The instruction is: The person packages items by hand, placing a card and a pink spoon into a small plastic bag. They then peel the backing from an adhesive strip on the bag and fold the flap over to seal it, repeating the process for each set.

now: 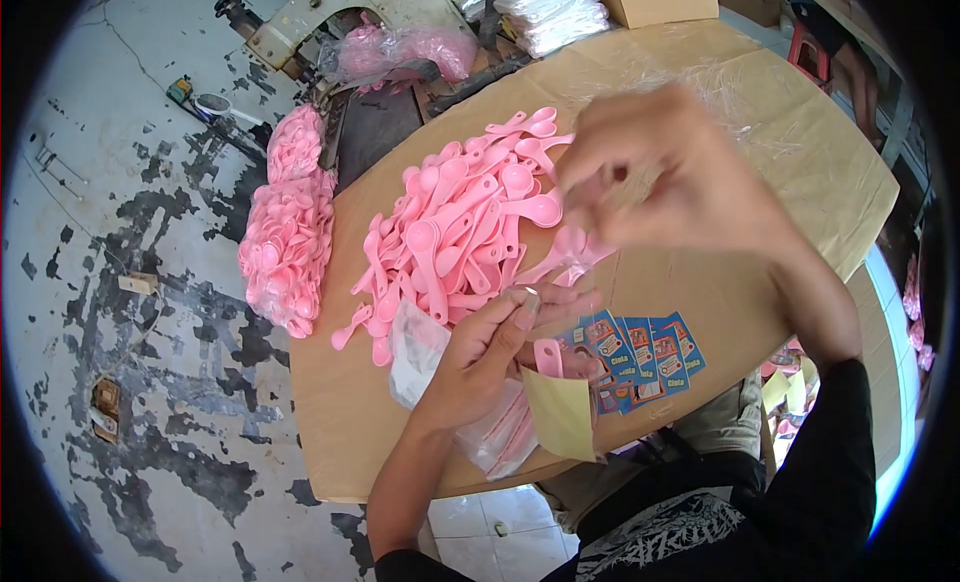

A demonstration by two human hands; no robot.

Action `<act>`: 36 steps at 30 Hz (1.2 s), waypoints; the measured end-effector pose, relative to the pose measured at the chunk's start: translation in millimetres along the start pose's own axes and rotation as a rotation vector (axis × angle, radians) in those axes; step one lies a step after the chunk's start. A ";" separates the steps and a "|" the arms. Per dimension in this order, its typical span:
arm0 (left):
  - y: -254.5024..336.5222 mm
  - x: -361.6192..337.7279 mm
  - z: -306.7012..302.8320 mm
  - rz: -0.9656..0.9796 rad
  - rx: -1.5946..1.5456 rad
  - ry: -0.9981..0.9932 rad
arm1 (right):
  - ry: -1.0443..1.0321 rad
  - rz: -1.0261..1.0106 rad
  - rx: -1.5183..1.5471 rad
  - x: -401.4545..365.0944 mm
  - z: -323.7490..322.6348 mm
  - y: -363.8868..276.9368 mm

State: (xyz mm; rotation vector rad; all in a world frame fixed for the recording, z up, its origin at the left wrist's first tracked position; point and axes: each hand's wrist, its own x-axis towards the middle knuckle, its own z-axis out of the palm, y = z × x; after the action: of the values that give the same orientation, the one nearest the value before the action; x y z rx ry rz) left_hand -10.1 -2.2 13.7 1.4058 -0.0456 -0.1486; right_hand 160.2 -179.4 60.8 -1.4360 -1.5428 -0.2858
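A large heap of pink plastic spoons lies on the brown covered table. My left hand is at its near edge, thumb and fingers pressed together; what they pinch is too small to make out. Close below its fingers are a pink spoon handle and a pale yellow card. Clear plastic bags lie under this hand. My right hand is raised over the right side of the heap, blurred, with fingers curled; whether it holds anything is unclear. Blue printed cards are fanned out right of my left hand.
Filled bags of pink spoons stand at the table's left edge. A sewing machine, a pink bundle, stacked clear packets and a cardboard box are beyond the table. Part of another person shows at the upper right.
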 end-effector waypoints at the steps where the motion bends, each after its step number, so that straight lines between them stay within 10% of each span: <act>1: -1.6 1.5 -0.7 -0.003 -0.031 0.028 | -0.014 0.057 0.086 -0.9 -14.5 -1.8; 5: -5.9 10.0 -6.3 0.014 -0.116 0.184 | -0.543 0.462 0.513 -7.6 -76.5 32.4; 7: -9.8 14.0 -1.6 0.055 -0.164 0.288 | -0.528 0.617 0.086 -19.4 -72.9 78.0; 10: -9.6 16.0 -1.5 0.004 -0.189 0.339 | 0.059 0.151 -0.992 -51.4 -67.8 148.3; 13: -13.3 16.6 -5.8 -0.045 -0.198 0.327 | 0.231 0.422 -0.267 -25.9 -60.5 103.2; 18: -14.2 13.8 -7.7 -0.022 -0.240 0.363 | -0.476 0.546 0.230 -18.7 12.8 20.5; 22: -12.7 12.3 -1.9 0.003 -0.252 0.412 | -0.394 0.524 0.528 -21.7 38.1 18.0; 36: -10.8 10.6 2.2 0.190 -0.111 0.382 | -0.376 0.517 0.482 -24.0 46.5 15.4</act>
State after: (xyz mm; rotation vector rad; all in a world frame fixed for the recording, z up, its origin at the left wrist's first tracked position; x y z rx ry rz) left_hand -0.7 -7.5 2.8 1.2911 0.1436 0.2722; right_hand 147.2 -156.8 12.9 -1.4769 -1.3349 0.6554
